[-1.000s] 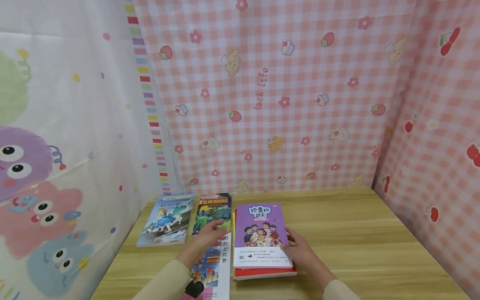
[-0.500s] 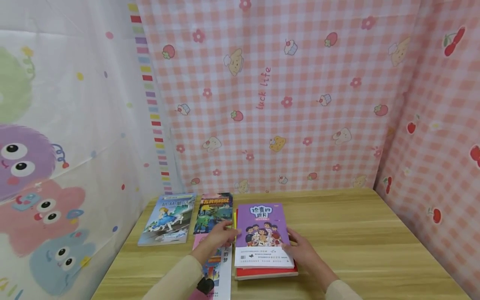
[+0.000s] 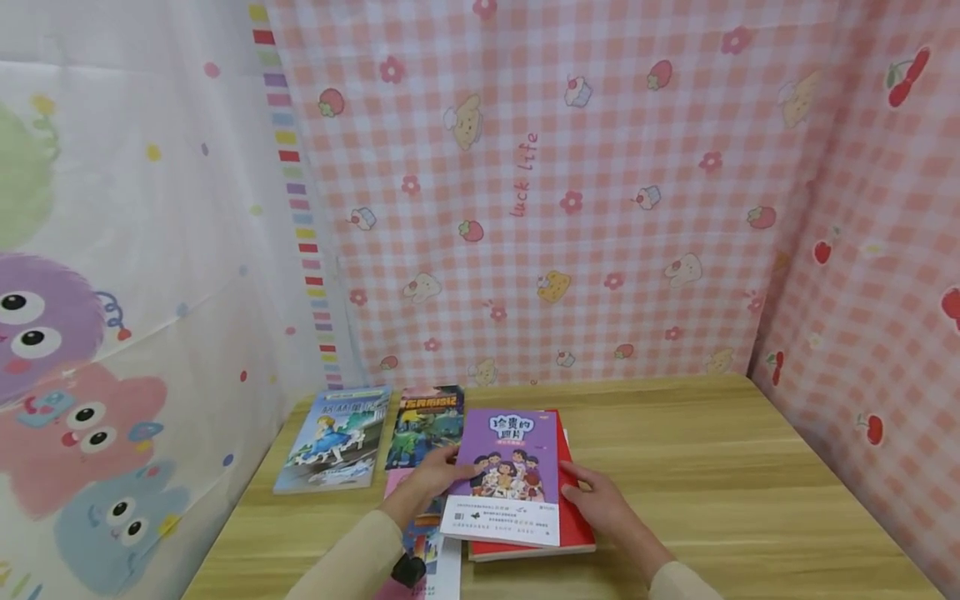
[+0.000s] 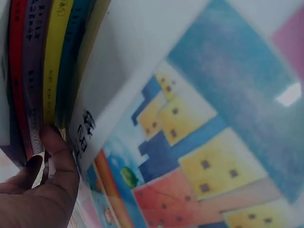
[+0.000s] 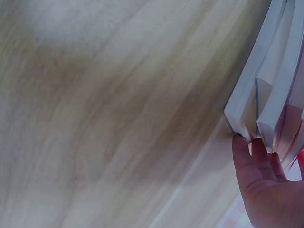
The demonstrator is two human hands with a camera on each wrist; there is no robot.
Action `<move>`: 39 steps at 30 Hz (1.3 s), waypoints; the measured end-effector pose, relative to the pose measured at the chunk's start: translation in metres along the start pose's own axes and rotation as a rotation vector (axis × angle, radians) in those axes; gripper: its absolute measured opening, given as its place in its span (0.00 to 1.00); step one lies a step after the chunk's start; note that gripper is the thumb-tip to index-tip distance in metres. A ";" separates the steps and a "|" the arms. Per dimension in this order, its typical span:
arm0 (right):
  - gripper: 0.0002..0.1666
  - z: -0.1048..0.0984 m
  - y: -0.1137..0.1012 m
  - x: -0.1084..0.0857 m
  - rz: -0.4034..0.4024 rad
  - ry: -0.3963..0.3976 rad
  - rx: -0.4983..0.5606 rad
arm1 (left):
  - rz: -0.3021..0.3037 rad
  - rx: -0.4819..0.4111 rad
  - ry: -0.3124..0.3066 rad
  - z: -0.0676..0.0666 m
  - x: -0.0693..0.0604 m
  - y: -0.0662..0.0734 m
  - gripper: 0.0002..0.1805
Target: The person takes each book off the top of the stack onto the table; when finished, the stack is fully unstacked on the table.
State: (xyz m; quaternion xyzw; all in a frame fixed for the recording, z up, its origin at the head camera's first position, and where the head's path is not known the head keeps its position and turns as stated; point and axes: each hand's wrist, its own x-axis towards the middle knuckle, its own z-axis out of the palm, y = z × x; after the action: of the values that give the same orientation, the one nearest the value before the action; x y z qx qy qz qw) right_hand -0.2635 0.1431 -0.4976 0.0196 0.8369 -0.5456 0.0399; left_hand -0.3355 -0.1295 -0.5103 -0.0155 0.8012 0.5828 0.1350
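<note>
In the head view a purple book (image 3: pixel 512 462) with a white lower band lies askew on a red book (image 3: pixel 576 521). My left hand (image 3: pixel 431 482) pinches the purple book's left edge, thumb on its cover. In the left wrist view that hand (image 4: pixel 54 173) is by the stacked spines, among them a yellow spine (image 4: pixel 53 61). Along the stack's right side is my right hand (image 3: pixel 602 502), near the red book's edge. Its fairly straight fingers (image 5: pixel 244 159) touch the page edges (image 5: pixel 270 109) in the right wrist view. The books underneath are mostly hidden.
Left of the stack lie a pink-and-white book (image 3: pixel 448 567) and a dark green book (image 3: pixel 427 425), partly covered by my left arm. A blue book (image 3: pixel 333 439) lies farther left. The wooden table (image 3: pixel 690 442) meets a checked cloth (image 3: pixel 585 250) behind.
My left hand has moved from over the left books to the purple book and taken its edge. The purple book has slid left and tilted, baring the red cover. My right hand stays about put.
</note>
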 end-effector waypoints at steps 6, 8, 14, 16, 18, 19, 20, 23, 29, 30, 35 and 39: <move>0.31 0.000 0.006 0.004 0.013 -0.003 -0.036 | -0.017 -0.070 -0.054 -0.008 -0.004 0.000 0.39; 0.32 -0.002 0.006 0.005 0.029 -0.003 -0.034 | -0.017 -0.111 -0.080 -0.010 -0.006 0.002 0.40; 0.34 -0.008 0.006 0.006 0.027 -0.001 -0.044 | 0.014 -0.189 -0.175 -0.012 -0.007 0.005 0.42; 0.35 -0.008 0.005 0.006 0.037 -0.005 -0.052 | 0.023 -0.186 -0.185 -0.014 -0.008 0.005 0.42; 0.36 -0.007 0.004 0.006 0.053 -0.015 -0.059 | 0.034 -0.180 -0.190 -0.018 -0.011 0.004 0.43; 0.36 -0.007 0.004 0.006 0.062 -0.022 -0.059 | 0.036 -0.176 -0.191 -0.021 -0.012 0.003 0.43; 0.36 -0.006 0.004 0.006 0.069 -0.026 -0.055 | 0.042 -0.174 -0.196 -0.023 -0.014 0.002 0.43; 0.36 -0.004 0.003 0.006 0.093 -0.033 -0.045 | 0.058 -0.167 -0.204 -0.031 -0.018 0.000 0.43; 0.36 -0.004 0.002 0.005 0.083 -0.030 -0.051 | 0.093 -0.172 -0.240 -0.038 -0.021 -0.004 0.45; 0.36 -0.004 0.002 0.005 0.077 -0.032 -0.052 | 0.098 -0.172 -0.246 -0.039 -0.021 -0.004 0.45; 0.36 -0.003 0.003 0.004 0.068 -0.032 -0.048 | 0.085 -0.194 -0.254 -0.041 -0.023 -0.005 0.47; 0.37 -0.004 0.002 0.005 0.081 -0.036 -0.040 | 0.090 -0.206 -0.252 -0.040 -0.023 -0.004 0.47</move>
State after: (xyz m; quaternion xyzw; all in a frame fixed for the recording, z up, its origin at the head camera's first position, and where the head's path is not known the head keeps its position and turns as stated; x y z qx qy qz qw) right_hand -0.2686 0.1470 -0.4981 0.0425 0.8453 -0.5269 0.0775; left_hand -0.3209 -0.1718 -0.4972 0.0800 0.7140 0.6645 0.2057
